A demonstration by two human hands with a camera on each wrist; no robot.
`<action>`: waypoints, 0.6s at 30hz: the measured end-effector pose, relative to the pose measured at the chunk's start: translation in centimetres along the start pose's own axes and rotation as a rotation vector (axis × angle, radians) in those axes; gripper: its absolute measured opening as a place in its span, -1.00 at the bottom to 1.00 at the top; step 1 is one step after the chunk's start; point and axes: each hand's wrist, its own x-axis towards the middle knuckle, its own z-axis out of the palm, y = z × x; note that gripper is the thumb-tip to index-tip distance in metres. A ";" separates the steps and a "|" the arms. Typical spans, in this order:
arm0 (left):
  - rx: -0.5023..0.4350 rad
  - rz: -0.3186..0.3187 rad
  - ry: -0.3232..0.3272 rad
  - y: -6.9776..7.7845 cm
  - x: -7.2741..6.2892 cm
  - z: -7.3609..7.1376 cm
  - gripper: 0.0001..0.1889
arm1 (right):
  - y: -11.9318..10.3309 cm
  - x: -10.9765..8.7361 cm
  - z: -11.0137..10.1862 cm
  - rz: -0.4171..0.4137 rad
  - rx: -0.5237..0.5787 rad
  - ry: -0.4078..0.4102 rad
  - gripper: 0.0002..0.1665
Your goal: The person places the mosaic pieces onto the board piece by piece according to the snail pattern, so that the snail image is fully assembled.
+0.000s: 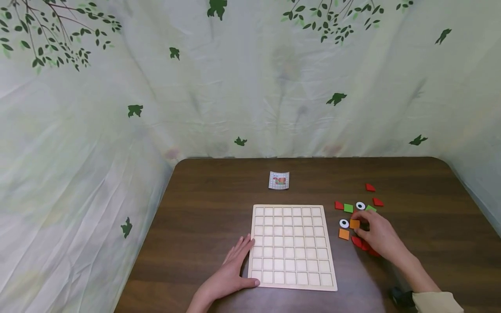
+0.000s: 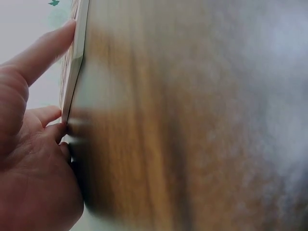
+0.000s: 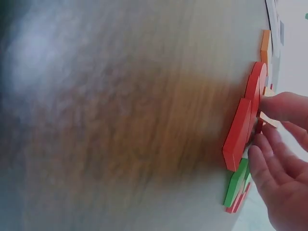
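A pale wooden grid board [image 1: 290, 247] lies flat on the table. My left hand [image 1: 232, 270] rests at its left side, fingers stretched along the edge and thumb at the near left corner. In the left wrist view, the thumb and fingertips touch the board's rim [image 2: 79, 43]. My right hand [image 1: 379, 234] pinches an orange square tile [image 1: 354, 224] between thumb and fingers, right of the board. Around it lie another orange tile [image 1: 343, 234], two white rings with dark centres [image 1: 344, 223], green tiles [image 1: 348, 208] and several red tiles [image 1: 356, 242], some partly hidden by the hand.
Behind the board, a small card [image 1: 279, 180] with a coloured picture on a grid lies on the brown wooden table [image 1: 203, 191]. Farther red pieces [image 1: 370, 187] sit at the back right. A pale curtain [image 1: 266, 87] with leaf prints hangs behind the table.
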 end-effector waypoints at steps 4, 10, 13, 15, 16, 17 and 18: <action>0.005 -0.006 -0.003 -0.1 0.1 0.0 0.08 | -0.4 -0.1 0.1 0.014 -0.011 0.030 -0.73; 0.003 -0.008 -0.009 -0.2 0.1 0.0 0.07 | -1.1 -0.1 0.3 -0.036 -0.022 0.107 -0.81; -0.004 -0.008 -0.010 -0.1 0.1 0.0 0.08 | -1.7 0.0 0.4 -0.063 -0.027 0.127 -0.80; -0.006 -0.003 -0.007 -0.1 0.1 0.0 0.08 | -2.1 0.1 0.6 -0.077 -0.032 0.129 -0.78; -0.008 -0.002 -0.005 -0.1 0.1 0.0 0.08 | -2.4 0.1 0.7 -0.084 -0.032 0.128 -0.78; -0.010 0.006 -0.001 -0.1 0.1 0.0 0.08 | -2.7 0.2 0.8 -0.090 -0.030 0.126 -0.77; -0.012 0.013 0.003 -0.1 0.1 -0.1 0.08 | -3.0 0.2 0.9 -0.099 -0.029 0.125 -0.78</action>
